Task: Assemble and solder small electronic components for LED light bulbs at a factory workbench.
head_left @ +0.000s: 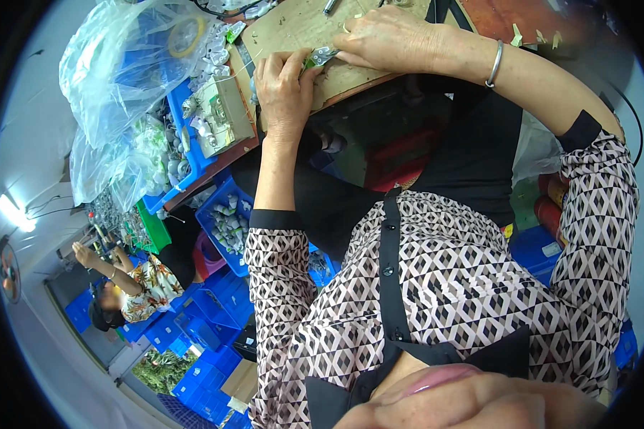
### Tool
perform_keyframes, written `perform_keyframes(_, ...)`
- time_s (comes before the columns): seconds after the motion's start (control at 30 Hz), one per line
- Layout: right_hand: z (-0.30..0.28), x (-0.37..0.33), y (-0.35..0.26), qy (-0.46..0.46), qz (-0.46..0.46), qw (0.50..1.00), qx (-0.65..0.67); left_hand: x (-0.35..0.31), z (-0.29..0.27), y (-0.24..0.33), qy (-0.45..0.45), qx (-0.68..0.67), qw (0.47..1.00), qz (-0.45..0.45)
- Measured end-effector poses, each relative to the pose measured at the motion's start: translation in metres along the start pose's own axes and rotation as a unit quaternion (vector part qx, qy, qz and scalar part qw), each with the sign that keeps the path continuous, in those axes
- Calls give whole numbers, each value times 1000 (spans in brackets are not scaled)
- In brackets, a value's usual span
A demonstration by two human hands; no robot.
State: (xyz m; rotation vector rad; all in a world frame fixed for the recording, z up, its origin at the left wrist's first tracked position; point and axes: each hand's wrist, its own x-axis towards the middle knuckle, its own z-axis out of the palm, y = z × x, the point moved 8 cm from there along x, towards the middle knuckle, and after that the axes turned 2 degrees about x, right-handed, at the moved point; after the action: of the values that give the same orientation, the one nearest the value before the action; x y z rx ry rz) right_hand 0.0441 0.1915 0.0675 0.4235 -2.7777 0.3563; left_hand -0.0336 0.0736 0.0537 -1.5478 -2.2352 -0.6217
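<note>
My left hand [285, 84] and my right hand [388, 39] meet over a brown cardboard mat [297, 28] on the table at the top of the view. Between their fingertips they pinch a small part [318, 57] of silver metal with a green piece. Fingers of both hands are closed on it. A silver bangle [495, 64] circles my right wrist. My patterned blouse with black cuffs fills the lower half of the view.
Clear plastic bags [125, 64] of small parts lie at the left of the table by a blue bin [182, 107]. More blue crates [225, 222] stand on the floor. A person in a flowered shirt [147, 286] works at lower left. A red stool [401, 157] sits under the table.
</note>
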Motion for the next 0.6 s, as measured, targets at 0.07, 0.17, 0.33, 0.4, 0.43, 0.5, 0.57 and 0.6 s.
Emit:
perform_keyframes(0.07, -4, -2, -9, 53, -25, 998, -17, 0, 0, 1, 5, 0, 1000, 2)
perform_keyframes(0.17, 16, 1, -4, -45, 75, 993, -75, -1, 0, 0, 12, 3, 1000, 2)
perform_keyframes(0.33, 15, 1, -5, -57, 117, 990, -57, 0, 0, 1, 12, -3, 1000, 10)
perform_keyframes(0.4, 7, -1, -6, 4, 64, 996, -67, 1, 0, 2, 4, 1, 1000, 9)
perform_keyframes(0.43, -1, -2, -13, 64, 7, 995, -78, 1, 0, 2, 2, -1, 1000, 10)
perform_keyframes(0.5, 5, -1, -12, 47, 15, 995, -92, 2, 1, 3, 3, -8, 1000, 13)
perform_keyframes(0.57, 8, 3, -9, 30, 20, 994, -104, 4, 0, 2, -4, -9, 1000, 11)
perform_keyframes(0.6, 8, 5, -9, 18, -10, 996, -83, 4, 0, 2, -11, -10, 1000, 9)
